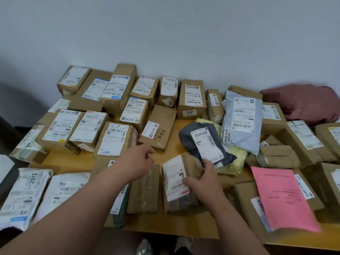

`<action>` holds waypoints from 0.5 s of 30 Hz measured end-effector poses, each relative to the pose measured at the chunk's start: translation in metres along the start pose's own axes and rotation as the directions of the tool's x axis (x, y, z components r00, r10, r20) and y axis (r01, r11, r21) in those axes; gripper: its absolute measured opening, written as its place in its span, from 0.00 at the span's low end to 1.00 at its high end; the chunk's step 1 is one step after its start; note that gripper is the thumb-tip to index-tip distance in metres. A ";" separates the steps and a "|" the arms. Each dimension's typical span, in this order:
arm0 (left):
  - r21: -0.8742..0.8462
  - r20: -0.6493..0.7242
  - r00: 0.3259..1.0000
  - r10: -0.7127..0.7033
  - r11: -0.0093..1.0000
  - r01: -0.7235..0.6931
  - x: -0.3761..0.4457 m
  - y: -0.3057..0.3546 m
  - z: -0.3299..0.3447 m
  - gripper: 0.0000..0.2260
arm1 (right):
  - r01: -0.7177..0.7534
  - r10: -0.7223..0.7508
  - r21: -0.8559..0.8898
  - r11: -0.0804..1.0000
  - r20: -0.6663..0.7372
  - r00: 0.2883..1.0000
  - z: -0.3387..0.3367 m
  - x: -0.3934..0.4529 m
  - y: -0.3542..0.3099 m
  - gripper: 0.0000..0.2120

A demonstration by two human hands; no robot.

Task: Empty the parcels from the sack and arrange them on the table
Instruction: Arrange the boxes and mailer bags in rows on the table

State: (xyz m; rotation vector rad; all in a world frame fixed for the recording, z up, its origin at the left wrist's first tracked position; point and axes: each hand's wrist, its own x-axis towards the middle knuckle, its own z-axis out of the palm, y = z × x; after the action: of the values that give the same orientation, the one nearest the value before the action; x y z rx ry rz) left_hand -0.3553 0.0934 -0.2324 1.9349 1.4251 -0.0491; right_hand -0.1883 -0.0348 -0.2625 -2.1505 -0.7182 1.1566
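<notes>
Now right hand (204, 183) grips a brown parcel (181, 183); left hand (137, 161) loose — holding nothing.

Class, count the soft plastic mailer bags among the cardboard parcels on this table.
5, perhaps more hidden: two white bags at front left, a dark grey bag, a light blue bag and a yellow-green bag right of centre.

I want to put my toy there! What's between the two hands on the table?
In the head view, between the left hand and the right hand lies a brown taped parcel, plus bare table further back.
</notes>
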 end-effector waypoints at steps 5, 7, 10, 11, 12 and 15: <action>-0.182 0.118 0.993 0.022 0.983 -0.001 -0.014 0.005 0.014 0.22 | -0.326 0.231 0.757 0.566 0.234 0.944 -0.004 0.001 0.013 0.19; -0.406 0.235 0.972 0.024 0.911 0.076 -0.018 0.009 0.017 0.26 | -0.411 0.192 0.838 0.359 0.365 0.911 -0.003 -0.003 0.020 0.20; -0.480 0.327 0.945 0.016 0.864 0.152 -0.020 0.010 0.020 0.30 | -0.426 0.231 0.756 0.497 0.358 0.905 0.009 -0.007 0.021 0.17; -0.411 0.310 0.951 0.010 0.903 0.125 -0.020 0.010 0.022 0.30 | -0.383 0.257 0.704 0.598 0.284 0.924 0.012 -0.005 0.022 0.15; -0.324 0.280 0.960 0.006 0.942 0.088 -0.019 0.011 0.025 0.30 | -0.336 0.270 0.649 0.683 0.203 0.941 0.014 -0.004 0.021 0.13; -0.036 0.194 0.981 0.028 0.999 -0.021 -0.014 0.015 0.029 0.23 | -0.242 0.248 0.549 0.800 0.066 0.967 0.009 -0.004 0.017 0.13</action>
State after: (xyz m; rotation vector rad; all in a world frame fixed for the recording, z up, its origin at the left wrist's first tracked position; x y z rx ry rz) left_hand -0.3376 0.0634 -0.2405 1.8646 1.2653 -0.1959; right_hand -0.1952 -0.0466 -0.2766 -1.7701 -0.0610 1.2918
